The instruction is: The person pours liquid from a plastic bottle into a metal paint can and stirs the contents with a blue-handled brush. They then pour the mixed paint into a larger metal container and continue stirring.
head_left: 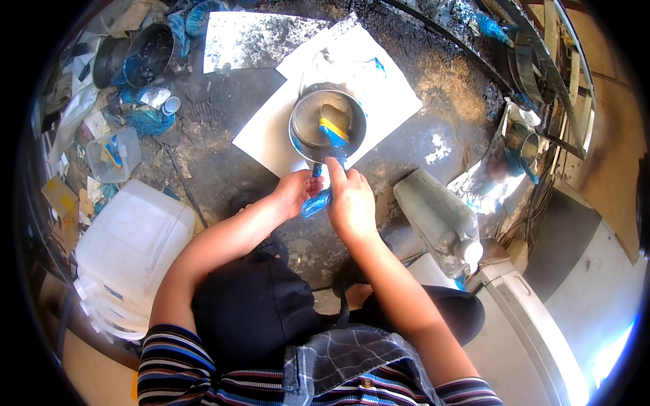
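A metal saucepan stands on white paper in front of me, with its handle pointing toward me. My left hand is closed round the handle, which looks wrapped in blue plastic. My right hand grips a paintbrush with a blue handle and a yellow band. The brush's bristle end is inside the saucepan, tilted against its inner floor. Blue plastic shows between my two hands; whether it belongs to the pan handle or the brush is unclear. The contents of the pan are hard to make out.
White paper sheets lie under the pan, and a black-spattered sheet lies beyond. At left are a dark pot, a clear tub and a large white jerrycan. A translucent plastic bottle lies at right, near metal frames.
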`<state>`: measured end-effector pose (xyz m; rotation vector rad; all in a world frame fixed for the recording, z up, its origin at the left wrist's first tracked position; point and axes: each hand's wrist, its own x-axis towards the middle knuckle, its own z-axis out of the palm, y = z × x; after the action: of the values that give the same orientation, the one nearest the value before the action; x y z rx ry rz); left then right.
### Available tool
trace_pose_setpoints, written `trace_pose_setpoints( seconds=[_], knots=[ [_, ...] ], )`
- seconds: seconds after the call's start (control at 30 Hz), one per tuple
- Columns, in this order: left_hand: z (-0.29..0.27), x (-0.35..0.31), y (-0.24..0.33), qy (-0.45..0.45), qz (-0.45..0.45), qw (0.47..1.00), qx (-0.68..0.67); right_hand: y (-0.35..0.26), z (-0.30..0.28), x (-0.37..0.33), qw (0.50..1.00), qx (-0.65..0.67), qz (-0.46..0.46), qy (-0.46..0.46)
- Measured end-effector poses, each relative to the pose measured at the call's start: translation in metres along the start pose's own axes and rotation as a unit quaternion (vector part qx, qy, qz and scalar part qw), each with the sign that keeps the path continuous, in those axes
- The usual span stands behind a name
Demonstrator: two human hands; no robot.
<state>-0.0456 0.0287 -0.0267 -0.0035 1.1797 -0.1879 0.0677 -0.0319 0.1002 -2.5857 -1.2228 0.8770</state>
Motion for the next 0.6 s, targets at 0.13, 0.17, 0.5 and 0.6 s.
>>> trace_pose_setpoints(
  seconds=[0.13, 0.17, 0.5, 0.6],
  knots=[
    [-0.001, -0.002, 0.000, -0.010, 0.007, 1.000, 0.012, 0.006, 0.003, 0.004, 1.000, 0.001, -0.011, 0.027],
    [-0.003, -0.003, 0.001, -0.024, 0.002, 1.000, 0.010, 0.007, 0.002, 0.006, 1.000, -0.003, -0.016, 0.023],
    [0.006, -0.007, 0.011, 0.000, -0.015, 0.998, 0.060, 0.018, -0.014, 0.029, 0.986, -0.103, -0.130, -0.012],
    [0.008, -0.010, 0.014, 0.003, -0.026, 0.997, 0.069, 0.025, -0.020, 0.037, 0.973, -0.146, -0.178, -0.011]
  ],
)
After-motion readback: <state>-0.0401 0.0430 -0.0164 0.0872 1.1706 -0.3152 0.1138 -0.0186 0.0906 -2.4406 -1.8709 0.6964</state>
